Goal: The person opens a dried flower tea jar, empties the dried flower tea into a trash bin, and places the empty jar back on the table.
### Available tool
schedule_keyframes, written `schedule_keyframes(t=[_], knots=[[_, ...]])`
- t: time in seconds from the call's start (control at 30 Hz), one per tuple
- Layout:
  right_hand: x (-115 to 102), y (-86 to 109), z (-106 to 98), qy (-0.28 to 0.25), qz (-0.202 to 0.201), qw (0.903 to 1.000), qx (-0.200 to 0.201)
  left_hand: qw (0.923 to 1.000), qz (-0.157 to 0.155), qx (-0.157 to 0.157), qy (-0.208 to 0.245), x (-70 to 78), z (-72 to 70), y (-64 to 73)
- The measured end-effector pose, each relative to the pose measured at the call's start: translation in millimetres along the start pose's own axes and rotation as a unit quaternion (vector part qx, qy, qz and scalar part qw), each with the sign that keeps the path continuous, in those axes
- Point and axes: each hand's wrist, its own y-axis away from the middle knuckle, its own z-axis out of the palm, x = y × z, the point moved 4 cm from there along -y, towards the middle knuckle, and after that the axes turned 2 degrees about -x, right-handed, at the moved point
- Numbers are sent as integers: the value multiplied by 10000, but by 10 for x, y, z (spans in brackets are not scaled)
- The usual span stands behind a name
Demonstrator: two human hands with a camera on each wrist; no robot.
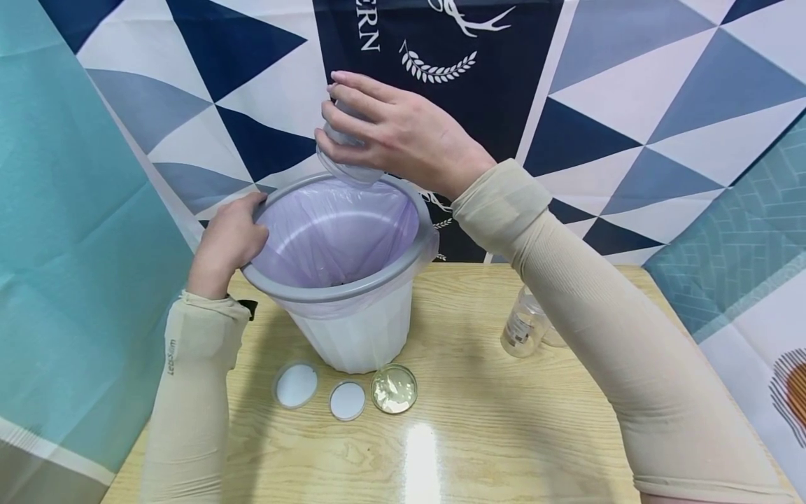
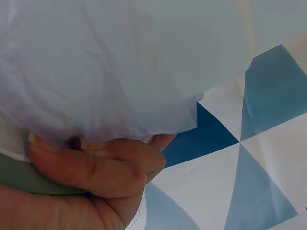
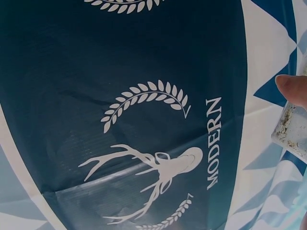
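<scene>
A white trash bin [image 1: 359, 343] with a grey rim stands on the table, lined with a translucent purple bag [image 1: 334, 238]. My left hand [image 1: 229, 234] grips the rim at its left side; in the left wrist view its fingers [image 2: 91, 172] curl over the bag's edge. Above the bin, my right hand [image 1: 390, 129] holds a clear jar [image 1: 360, 175] by its sides, with the wide open end tipped down toward the bin. Brown specks cling to the inside of the jar [image 3: 292, 127] in the right wrist view.
In front of the bin lie two white-faced lids [image 1: 296, 385] and a gold lid [image 1: 394, 388]. Right of it, a clear labelled jar [image 1: 522, 327] stands with another clear container partly hidden by my right sleeve. A patterned cloth [image 1: 604, 126] hangs behind the wooden table [image 1: 466, 420].
</scene>
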Motion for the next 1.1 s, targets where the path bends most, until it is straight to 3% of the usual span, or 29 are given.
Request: schedule_keyframes(t=[0.37,0.57,0.67,0.77,0.87,0.93,1.1], knots=[[-20,62,17,-147,25,9999,-33,9999,11,58,125,-3,12,6],[-1,102,9,-845,382,9957,72,9991,-73,298,308,-35,14,55],[23,140,5,-1376,778,9871,253,9977,-129,633,209,-45,-6,93],[30,181,7,-1863,1223,9737,465,9917,-120,1281,67,-25,-53,161],[6,222,23,-2297,1591,9586,553,9800,309,1961,124,71,-108,250],[-17,265,39,-2605,1786,9476,468,9713,823,2222,230,187,-128,317],[-36,420,45,-3232,2334,9166,294,9495,2116,2263,490,543,-93,510]])
